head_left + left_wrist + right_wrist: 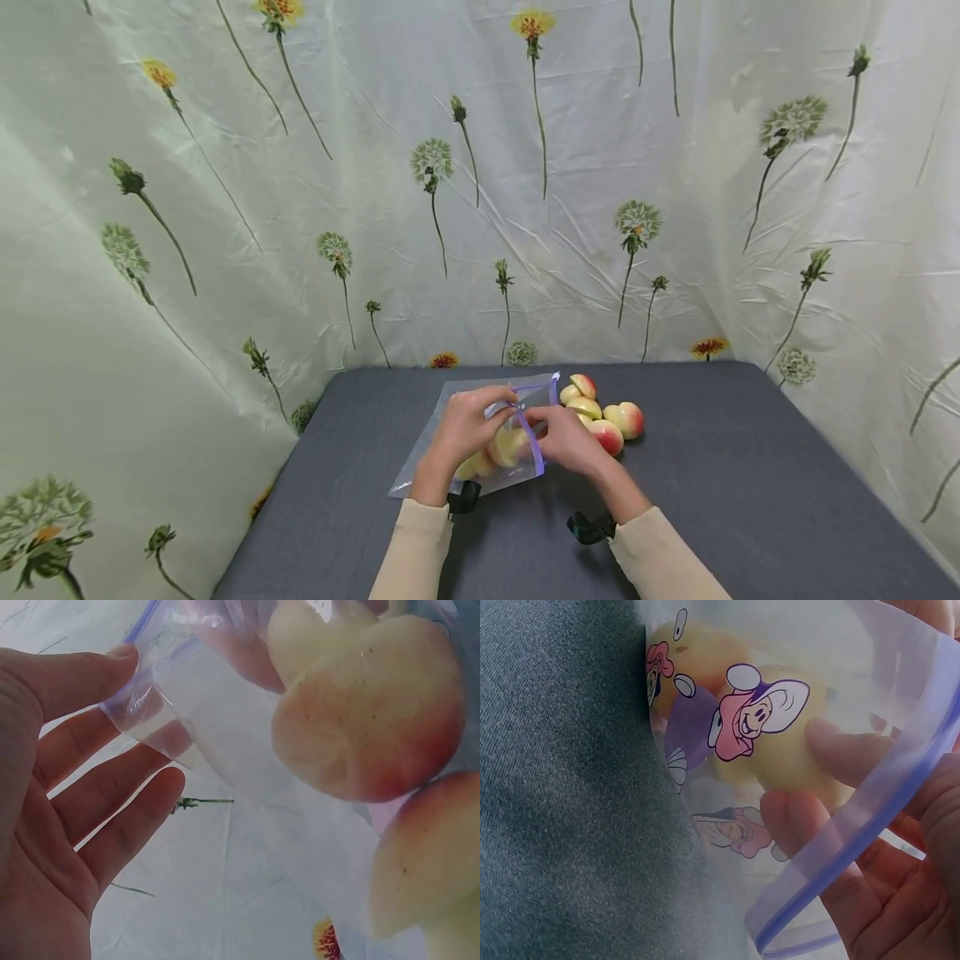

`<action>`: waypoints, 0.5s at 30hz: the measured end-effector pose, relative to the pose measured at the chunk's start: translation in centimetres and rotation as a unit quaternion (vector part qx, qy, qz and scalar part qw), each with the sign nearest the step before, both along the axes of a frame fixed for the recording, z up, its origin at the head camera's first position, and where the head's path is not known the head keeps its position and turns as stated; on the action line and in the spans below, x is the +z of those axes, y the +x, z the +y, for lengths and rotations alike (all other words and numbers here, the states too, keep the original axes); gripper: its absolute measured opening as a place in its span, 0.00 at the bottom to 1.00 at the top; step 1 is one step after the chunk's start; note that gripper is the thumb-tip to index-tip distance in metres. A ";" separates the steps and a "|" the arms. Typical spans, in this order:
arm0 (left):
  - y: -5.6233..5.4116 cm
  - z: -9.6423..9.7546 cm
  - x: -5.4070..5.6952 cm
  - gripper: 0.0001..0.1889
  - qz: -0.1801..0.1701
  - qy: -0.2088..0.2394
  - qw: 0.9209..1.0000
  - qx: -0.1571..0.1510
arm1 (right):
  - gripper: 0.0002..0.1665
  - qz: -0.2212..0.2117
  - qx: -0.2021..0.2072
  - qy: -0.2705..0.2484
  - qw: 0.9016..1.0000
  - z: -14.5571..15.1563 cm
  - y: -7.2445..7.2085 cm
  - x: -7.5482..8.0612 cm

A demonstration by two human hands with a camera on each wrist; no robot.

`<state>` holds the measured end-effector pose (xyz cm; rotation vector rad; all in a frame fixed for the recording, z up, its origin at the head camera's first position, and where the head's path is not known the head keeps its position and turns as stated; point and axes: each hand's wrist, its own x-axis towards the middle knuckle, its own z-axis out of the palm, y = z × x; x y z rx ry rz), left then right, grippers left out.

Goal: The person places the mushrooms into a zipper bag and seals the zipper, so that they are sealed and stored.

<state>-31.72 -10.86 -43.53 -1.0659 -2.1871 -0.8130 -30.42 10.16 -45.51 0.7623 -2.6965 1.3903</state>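
A clear zip bag [420, 471] with a purple zip edge [889, 806] and printed cartoon figures lies on the table, its mouth turned right. My left hand [468, 421] pinches the upper rim of the mouth between thumb and forefinger; its other fingers [124, 817] are spread apart. Through that mouth reaches my right hand [566, 437], its thumb and fingertips pinching a pale yellow peach [791, 769] inside. More yellow-and-red peaches [431, 859] are in the bag, partly behind the prints. The held peach is blurred in the head view.
Right of the bag, close to my right hand, several peaches [626, 419] sit in a loose group on the dark grey table [720, 500]. A pale curtain [480, 317] printed with dandelions hangs behind the table and along its sides.
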 end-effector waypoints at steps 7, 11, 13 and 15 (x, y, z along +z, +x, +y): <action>0.1 0.1 0.1 0.06 -0.001 -0.005 1.000 0.005 | 0.19 0.002 0.001 0.010 1.000 -0.2 -0.1 -0.1; 0.2 0.2 0.1 0.06 0.001 -0.003 1.000 0.003 | 0.19 -0.005 0.004 0.012 1.000 -0.4 -0.2 -0.1; 0.2 0.2 0.0 0.06 0.005 0.001 1.000 -0.001 | 0.19 -0.010 0.013 0.009 1.000 -0.5 -0.2 -0.1; 0.2 0.2 0.0 0.06 0.008 0.008 1.000 -0.007 | 0.19 -0.019 0.024 0.006 1.000 -0.5 -0.2 -0.2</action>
